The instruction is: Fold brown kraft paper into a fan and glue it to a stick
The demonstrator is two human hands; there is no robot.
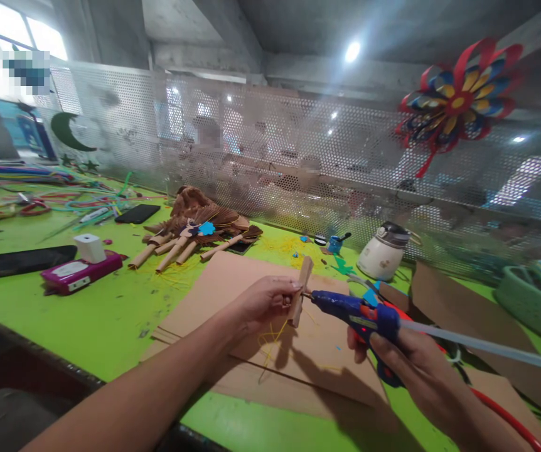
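My left hand (270,301) pinches a folded strip of brown paper (301,292), held upright and slightly tilted over stacked brown sheets (233,282). My right hand (412,358) is wrapped round the grip of a blue glue gun (355,311). The gun's nozzle meets or nearly meets the paper strip beside my left fingertips. A long clear glue stick (482,348) sticks out of the gun's back end. Loose yellow strings (273,342) hang below the strip and lie on the sheets.
On the green table (91,314) are rolled brown paper pieces (176,248), a purple power strip (82,273), a black phone (137,214), a white kettle-like container (383,251) and a green basket (529,301). A perforated screen (270,150) stands behind, with a red paper flower (459,103) on it.
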